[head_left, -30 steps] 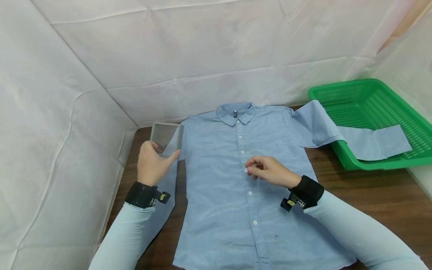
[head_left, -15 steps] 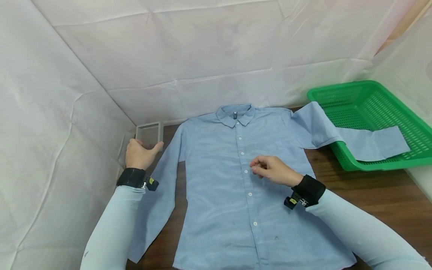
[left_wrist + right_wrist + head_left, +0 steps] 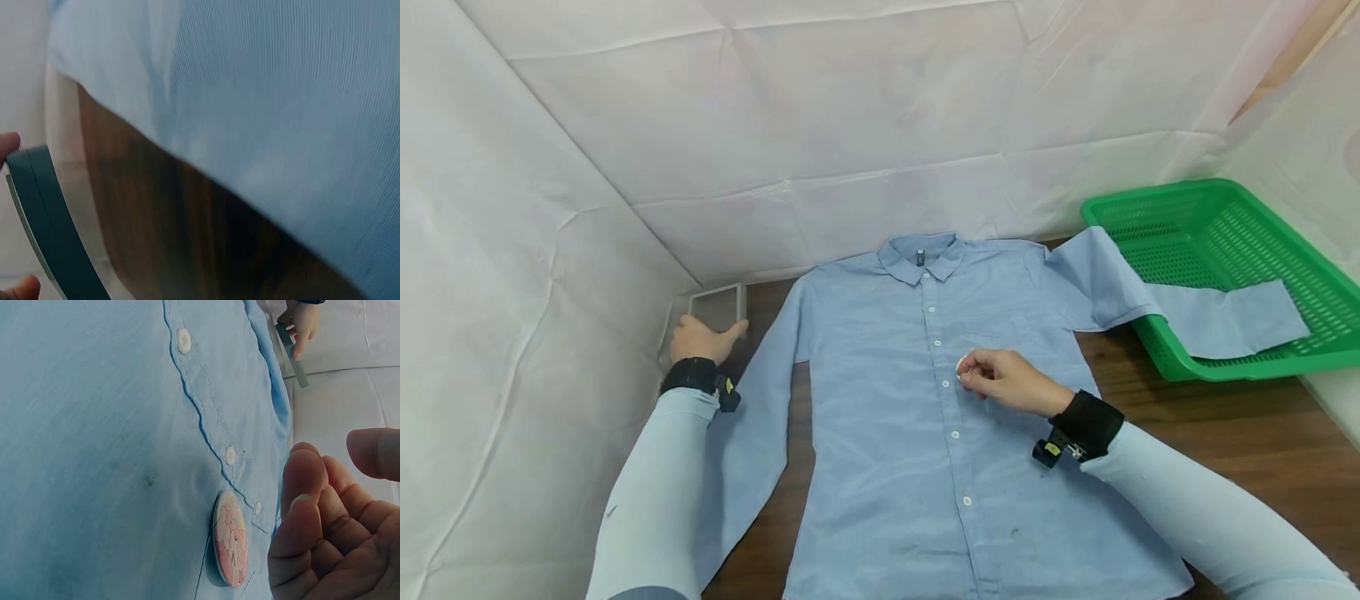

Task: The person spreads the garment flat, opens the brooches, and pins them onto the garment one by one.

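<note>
My left hand [image 3: 702, 340] grips a flat, rectangular, see-through box [image 3: 718, 307] with a pale frame, at the far left near the wall. In the left wrist view the box's dark, narrow side [image 3: 56, 231] shows between two fingertips. A light blue button-up shirt [image 3: 880, 400] lies spread out, collar away from me. Over its chest hovers my right hand [image 3: 1011, 385], fingers loosely curled, with nothing visible between them. Just beneath those fingers a round badge [image 3: 230, 540] with a pink cartoon lies on the shirt beside the button strip; the hand mostly hides it from the head camera.
At the right stands a green plastic basket [image 3: 1240, 367] with one shirt sleeve [image 3: 1232, 321] draped over its rim and into it. The other sleeve [image 3: 756, 467] slants toward me along the left. White cloth walls [image 3: 850, 108] enclose the brown wooden table [image 3: 1180, 417].
My left hand has carried the box leftward off the shirt's sleeve, toward the left wall and lower. My right hand has shifted slightly to the right, and the badge's white edge now shows.
</note>
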Demonstrator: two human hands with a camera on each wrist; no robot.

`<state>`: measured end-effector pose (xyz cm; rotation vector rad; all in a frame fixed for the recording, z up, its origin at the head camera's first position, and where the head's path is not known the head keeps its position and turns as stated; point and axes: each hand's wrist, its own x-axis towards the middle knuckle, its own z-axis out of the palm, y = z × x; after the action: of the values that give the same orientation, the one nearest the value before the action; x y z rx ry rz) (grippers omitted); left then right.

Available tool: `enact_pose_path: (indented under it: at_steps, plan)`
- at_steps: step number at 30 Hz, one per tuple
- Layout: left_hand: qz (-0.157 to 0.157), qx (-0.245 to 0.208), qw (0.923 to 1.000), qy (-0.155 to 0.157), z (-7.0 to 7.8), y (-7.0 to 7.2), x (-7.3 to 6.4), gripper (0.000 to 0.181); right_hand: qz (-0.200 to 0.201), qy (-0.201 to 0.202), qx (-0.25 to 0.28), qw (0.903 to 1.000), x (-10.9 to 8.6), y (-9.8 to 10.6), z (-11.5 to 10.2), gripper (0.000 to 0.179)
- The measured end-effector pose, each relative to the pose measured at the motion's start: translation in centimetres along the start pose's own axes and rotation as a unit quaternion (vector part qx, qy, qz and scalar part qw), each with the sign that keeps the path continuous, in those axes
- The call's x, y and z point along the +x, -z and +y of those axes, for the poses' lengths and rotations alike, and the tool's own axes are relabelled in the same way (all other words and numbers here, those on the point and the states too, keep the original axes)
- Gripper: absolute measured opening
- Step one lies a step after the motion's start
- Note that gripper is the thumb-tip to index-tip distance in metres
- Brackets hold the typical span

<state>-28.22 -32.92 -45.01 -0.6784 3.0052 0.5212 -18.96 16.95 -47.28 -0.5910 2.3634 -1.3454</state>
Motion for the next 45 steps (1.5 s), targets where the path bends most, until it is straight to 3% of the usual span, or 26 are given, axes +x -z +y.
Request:
enact_pose_path:
  at_steps: [7, 17, 29, 39, 45]
  plan:
    - [-0.025, 0.012, 0.9989, 0.037, -0.6, -0.5, 1.1, 0.109, -0.006, 0.002, 0.004, 1.0, 0.1, -0.1, 0.0, 0.025]
    - [-0.045, 0.011, 0.9976, 0.051, -2.6, -2.5, 3.6, 0.12, -0.012, 0.001, 0.006, 0.9999, -0.1, -0.2, 0.1, 0.027]
    - [-0.039, -0.018, 0.9973, 0.059, -2.1, -1.8, 2.1, 0.104, -0.024, -0.002, 0.011, 0.9996, 0.6, -0.5, 0.3, 0.027]
    - [-0.053, 0.006, 0.9971, 0.054, -2.5, -2.1, 2.8, 0.109, -0.024, 0.003, 0.014, 0.9996, 0.6, -0.5, 0.3, 0.027]
    - [-0.017, 0.004, 0.9995, 0.026, -2.0, -2.3, 2.8, 0.108, -0.016, 0.002, 0.015, 0.9998, 0.5, -0.4, 0.1, 0.027]
